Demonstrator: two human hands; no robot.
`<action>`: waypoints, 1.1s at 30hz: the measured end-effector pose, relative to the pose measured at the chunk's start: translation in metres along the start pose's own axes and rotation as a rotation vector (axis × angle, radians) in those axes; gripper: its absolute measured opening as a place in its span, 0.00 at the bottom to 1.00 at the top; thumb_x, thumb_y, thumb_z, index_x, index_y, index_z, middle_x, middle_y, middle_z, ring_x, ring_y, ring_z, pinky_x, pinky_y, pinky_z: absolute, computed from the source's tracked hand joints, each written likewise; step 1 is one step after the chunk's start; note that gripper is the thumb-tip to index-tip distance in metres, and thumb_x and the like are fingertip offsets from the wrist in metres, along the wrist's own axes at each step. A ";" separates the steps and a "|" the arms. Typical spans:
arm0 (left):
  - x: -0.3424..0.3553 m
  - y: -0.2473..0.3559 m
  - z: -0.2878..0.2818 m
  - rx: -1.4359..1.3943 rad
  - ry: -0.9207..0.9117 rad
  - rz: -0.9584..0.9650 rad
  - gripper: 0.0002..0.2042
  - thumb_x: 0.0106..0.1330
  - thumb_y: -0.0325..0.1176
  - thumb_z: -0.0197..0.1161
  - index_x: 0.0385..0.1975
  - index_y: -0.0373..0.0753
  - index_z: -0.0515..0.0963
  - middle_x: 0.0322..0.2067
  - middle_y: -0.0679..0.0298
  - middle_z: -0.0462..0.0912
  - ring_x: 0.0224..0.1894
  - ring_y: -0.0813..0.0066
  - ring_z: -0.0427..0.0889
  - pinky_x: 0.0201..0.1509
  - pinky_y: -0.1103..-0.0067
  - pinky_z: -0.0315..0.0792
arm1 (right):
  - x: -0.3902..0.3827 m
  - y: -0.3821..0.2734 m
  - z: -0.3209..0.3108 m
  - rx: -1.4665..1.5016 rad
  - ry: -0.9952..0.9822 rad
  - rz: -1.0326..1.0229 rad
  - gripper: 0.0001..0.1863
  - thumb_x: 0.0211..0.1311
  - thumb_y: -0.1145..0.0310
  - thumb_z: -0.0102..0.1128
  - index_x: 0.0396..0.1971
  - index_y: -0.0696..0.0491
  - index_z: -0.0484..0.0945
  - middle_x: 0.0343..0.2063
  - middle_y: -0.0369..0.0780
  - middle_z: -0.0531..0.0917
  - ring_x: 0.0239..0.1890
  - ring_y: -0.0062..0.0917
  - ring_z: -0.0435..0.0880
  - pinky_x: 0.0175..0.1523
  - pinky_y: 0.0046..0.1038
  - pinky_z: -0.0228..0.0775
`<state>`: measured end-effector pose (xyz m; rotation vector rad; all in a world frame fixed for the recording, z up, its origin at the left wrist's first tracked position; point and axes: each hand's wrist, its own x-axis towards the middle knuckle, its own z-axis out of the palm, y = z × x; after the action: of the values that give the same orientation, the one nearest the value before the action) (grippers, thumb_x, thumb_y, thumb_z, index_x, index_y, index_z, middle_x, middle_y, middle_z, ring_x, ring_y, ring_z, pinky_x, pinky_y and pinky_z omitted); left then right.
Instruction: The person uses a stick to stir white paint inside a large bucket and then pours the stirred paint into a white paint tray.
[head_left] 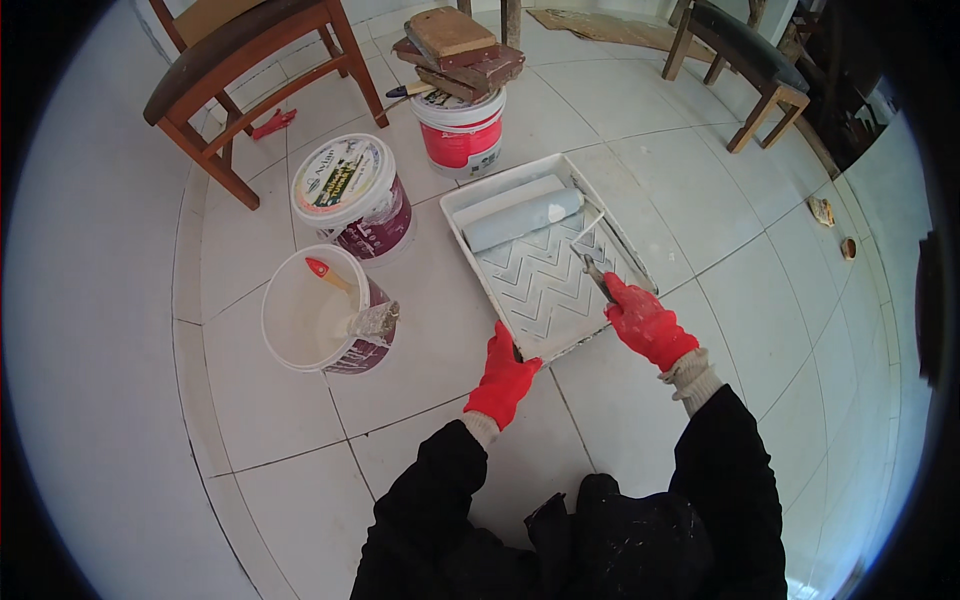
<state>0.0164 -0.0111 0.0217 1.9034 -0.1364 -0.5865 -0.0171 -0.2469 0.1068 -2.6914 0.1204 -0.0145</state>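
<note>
My left hand [503,372], in a red glove, grips the white paint tray [530,310] at its near left corner. My right hand [645,322], also red-gloved, is closed on the handle of a paint roller [520,218]. The roller's pale grey cover lies in the far end of the tray, above its zigzag ridges. Left of the tray stands an open bucket [300,335] with pale contents and a red-handled brush [371,322] across its rim. A lidded bucket [375,228] with a purple label stands just behind it.
A red-and-white bucket [460,145] behind the tray carries stacked boards [450,32]. Wooden chairs [240,130] [750,75] stand back left and right. Cardboard [610,32] lies at the back, a red item [273,124] under the left chair, and small objects [821,211] on the tiled floor [760,320] at right.
</note>
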 end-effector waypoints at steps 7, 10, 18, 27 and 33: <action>-0.001 0.002 0.000 -0.056 -0.023 -0.060 0.45 0.54 0.31 0.67 0.68 0.36 0.42 0.60 0.53 0.58 0.61 0.59 0.62 0.61 0.73 0.64 | 0.029 -0.019 0.008 -0.008 -0.060 0.061 0.27 0.60 0.66 0.49 0.59 0.55 0.59 0.38 0.51 0.78 0.43 0.47 0.75 0.43 0.46 0.67; -0.003 0.004 -0.002 -0.016 0.006 -0.021 0.45 0.54 0.30 0.67 0.68 0.36 0.42 0.59 0.54 0.58 0.59 0.60 0.64 0.56 0.74 0.69 | 0.037 -0.027 0.023 0.022 0.018 0.080 0.26 0.59 0.65 0.51 0.58 0.55 0.63 0.38 0.51 0.77 0.43 0.48 0.75 0.43 0.45 0.66; 0.001 0.005 0.001 -0.166 -0.030 -0.025 0.46 0.52 0.26 0.67 0.67 0.38 0.42 0.58 0.50 0.58 0.60 0.54 0.62 0.61 0.70 0.63 | 0.045 -0.022 0.040 0.122 -0.034 0.157 0.30 0.57 0.68 0.50 0.62 0.54 0.59 0.40 0.54 0.78 0.44 0.49 0.76 0.47 0.42 0.67; -0.010 0.026 -0.009 -0.192 -0.029 -0.092 0.43 0.55 0.24 0.65 0.68 0.44 0.45 0.56 0.58 0.59 0.46 0.66 0.73 0.32 0.77 0.75 | -0.002 -0.037 0.013 0.065 -0.065 0.164 0.30 0.56 0.70 0.48 0.62 0.51 0.58 0.36 0.52 0.79 0.40 0.51 0.77 0.41 0.47 0.68; -0.011 0.024 -0.010 -0.256 -0.067 -0.110 0.42 0.55 0.23 0.65 0.68 0.45 0.47 0.56 0.58 0.59 0.44 0.67 0.74 0.32 0.76 0.75 | -0.053 -0.041 -0.015 -0.015 -0.137 0.255 0.31 0.55 0.70 0.50 0.62 0.49 0.58 0.34 0.52 0.79 0.35 0.50 0.78 0.37 0.48 0.68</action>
<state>0.0152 -0.0085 0.0503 1.6512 0.0017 -0.7076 -0.0674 -0.2122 0.1385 -2.6619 0.4201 0.2488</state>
